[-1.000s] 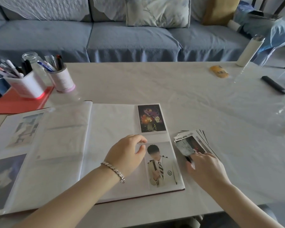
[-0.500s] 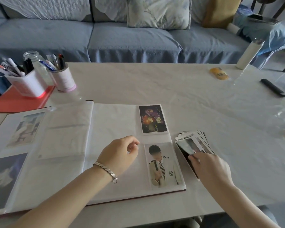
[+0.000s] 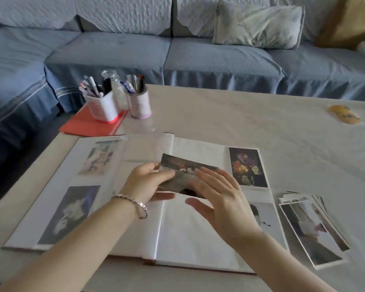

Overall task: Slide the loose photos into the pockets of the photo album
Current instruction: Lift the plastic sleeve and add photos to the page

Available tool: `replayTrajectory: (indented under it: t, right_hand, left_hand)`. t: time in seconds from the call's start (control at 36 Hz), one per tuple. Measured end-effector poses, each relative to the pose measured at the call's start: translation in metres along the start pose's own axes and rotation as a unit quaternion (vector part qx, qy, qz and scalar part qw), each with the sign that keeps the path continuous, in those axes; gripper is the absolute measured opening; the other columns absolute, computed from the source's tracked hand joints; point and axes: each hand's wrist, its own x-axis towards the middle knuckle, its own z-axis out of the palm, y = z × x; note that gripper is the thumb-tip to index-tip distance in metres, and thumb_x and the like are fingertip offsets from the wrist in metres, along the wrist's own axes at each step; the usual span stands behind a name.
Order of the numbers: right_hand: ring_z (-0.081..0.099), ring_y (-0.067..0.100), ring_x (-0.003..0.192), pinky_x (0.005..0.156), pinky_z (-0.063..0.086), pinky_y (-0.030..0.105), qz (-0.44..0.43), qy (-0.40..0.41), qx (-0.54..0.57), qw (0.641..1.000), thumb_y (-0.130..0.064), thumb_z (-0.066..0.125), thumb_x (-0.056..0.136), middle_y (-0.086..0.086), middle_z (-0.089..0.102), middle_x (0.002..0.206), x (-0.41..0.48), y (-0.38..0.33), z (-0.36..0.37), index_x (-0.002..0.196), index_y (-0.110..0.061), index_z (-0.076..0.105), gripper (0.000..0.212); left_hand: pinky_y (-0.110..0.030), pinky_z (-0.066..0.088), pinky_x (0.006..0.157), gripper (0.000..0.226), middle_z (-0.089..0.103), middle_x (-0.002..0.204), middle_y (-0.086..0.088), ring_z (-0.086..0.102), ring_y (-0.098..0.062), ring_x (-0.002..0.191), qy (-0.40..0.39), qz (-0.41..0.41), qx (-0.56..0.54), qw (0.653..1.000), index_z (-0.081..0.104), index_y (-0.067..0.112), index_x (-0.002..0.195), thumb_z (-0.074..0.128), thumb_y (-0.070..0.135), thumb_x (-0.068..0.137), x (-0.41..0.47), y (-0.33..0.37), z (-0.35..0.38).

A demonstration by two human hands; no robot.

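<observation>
One photo (image 3: 187,166): I am pinching it in left grip (image 3: 148,183) to align over album (image 3: 198,239); right grip (image 3: 221,199), fingers apart, steadying.

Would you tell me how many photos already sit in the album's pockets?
4: left page, upper photo and lower photo; right page, flower photo and portrait photo below it, partly behind the right hand. Others may be hidden.

Loose photos (image 3: 312,226) right of album (image 3: 188,234) — pen cups (image 3: 102,107) behind
</observation>
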Motion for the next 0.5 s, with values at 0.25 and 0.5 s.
replayTrajectory:
  t: [0.25, 0.5]
  right_hand:
    - [0.020, 0.016, 0.142, 0.110, 0.005, 0.018, 0.089, -0.153, 0.024, 0.984, -0.030, 0.042, 0.098, 0.003, 0.028, 0.153, 0.069, -0.013, 0.044, 0.141, -0.012, 0.039, 0.047]
    - [-0.012, 0.011, 0.144, 0.115, -0.009, 0.030, 0.035, -0.308, -0.037, 0.950, -0.053, 0.031, 0.096, -0.004, -0.010, 0.158, 0.118, -0.019, 0.095, 0.150, -0.026, 0.004, 0.066]
  left_hand:
    - [-0.023, 0.052, 0.040, 0.010, 0.060, 0.075, -0.013, 0.060, -0.012, 0.040, 0.251, 0.085, -0.095, 0.959, 0.058, 0.004, 0.079, 0.059, 0.006, 0.089, 0.040, 0.008, -0.089]
    - [-0.023, 0.047, 0.059, 0.022, 0.055, 0.081, -0.020, 0.056, -0.031, 0.068, 0.378, 0.145, 0.095, 0.909, 0.053, -0.003, 0.082, 0.053, 0.016, 0.091, 0.080, 0.006, -0.133]
